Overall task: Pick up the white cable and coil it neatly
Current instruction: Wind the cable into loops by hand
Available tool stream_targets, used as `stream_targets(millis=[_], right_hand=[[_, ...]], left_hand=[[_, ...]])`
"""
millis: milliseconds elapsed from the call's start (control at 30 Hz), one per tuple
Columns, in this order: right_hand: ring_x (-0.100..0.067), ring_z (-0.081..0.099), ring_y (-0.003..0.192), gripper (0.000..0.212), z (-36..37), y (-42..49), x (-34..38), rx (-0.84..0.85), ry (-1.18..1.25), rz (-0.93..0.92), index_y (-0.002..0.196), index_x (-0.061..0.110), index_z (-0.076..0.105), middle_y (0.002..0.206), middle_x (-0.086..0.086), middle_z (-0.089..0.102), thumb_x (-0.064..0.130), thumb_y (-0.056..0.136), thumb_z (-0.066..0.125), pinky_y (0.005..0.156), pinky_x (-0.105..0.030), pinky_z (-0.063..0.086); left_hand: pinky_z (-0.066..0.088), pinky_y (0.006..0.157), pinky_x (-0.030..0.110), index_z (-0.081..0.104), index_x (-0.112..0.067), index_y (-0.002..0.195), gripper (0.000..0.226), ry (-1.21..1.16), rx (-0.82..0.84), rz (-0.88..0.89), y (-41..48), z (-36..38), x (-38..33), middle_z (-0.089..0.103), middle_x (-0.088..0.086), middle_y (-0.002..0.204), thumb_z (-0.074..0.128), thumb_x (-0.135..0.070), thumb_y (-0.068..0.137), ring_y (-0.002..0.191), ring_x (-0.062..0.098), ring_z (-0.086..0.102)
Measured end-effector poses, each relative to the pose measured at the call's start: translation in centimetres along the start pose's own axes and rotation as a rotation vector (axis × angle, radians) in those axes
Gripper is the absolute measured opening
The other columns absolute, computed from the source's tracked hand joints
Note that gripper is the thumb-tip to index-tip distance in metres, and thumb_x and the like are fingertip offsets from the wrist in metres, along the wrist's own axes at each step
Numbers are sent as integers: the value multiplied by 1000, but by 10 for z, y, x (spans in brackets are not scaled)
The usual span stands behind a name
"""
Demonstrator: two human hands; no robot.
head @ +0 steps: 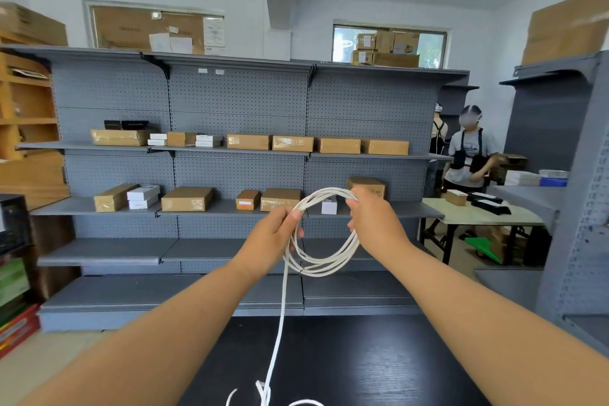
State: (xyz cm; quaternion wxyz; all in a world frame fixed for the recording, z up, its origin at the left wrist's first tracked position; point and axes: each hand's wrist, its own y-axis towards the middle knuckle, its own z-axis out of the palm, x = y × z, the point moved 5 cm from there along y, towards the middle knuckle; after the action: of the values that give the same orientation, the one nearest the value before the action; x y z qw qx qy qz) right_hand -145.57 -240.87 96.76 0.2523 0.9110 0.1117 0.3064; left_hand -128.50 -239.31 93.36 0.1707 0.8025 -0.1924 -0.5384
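Observation:
The white cable [324,265] hangs in several loops held up at chest height in front of the shelves. My left hand [275,234] grips the left side of the coil, thumb over the strands. My right hand [374,221] holds the coil's top right. A loose strand drops from the left hand down to the black table [379,362], where its end with a clear plug lies near the bottom edge of view.
Grey pegboard shelving [237,99] with cardboard and white boxes fills the wall ahead. A person [469,155] stands at the back right beside a light table [484,216]. Wooden shelves and coloured boxes stand at the left; another grey rack [580,208] is at the right.

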Motion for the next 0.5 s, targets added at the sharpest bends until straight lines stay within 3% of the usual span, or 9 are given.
stream_targets(millis=[233,333,433,500], right_hand=[[-33,62,85,15,5,-1,-3,19,46,16,101,8,48,94,-17,60,14,99,35,73,-40,50],[-29,65,85,20,9,-3,-3,74,26,13,106,7,48,97,-14,61,20,99,34,69,-36,48],[-25,61,87,23,15,-4,4,152,-3,-35,117,11,44,101,-9,58,22,98,37,72,-35,46],[-22,55,87,28,17,-5,11,177,-5,-84,124,14,41,108,-8,56,22,98,39,73,-34,43]], left_hand=[[51,79,35,52,-11,107,29,-99,3,-46,2,4,4,50,-10,54,33,-32,100,57,7,56],[51,65,19,51,-16,101,25,-45,-13,-41,6,0,1,44,1,62,32,-32,100,54,9,55],[48,56,20,49,-16,104,23,139,-2,7,11,-5,-8,42,-1,64,33,-32,99,52,13,53],[43,48,14,49,-16,104,21,214,17,25,15,-7,-12,41,-3,64,34,-30,99,49,13,51]])
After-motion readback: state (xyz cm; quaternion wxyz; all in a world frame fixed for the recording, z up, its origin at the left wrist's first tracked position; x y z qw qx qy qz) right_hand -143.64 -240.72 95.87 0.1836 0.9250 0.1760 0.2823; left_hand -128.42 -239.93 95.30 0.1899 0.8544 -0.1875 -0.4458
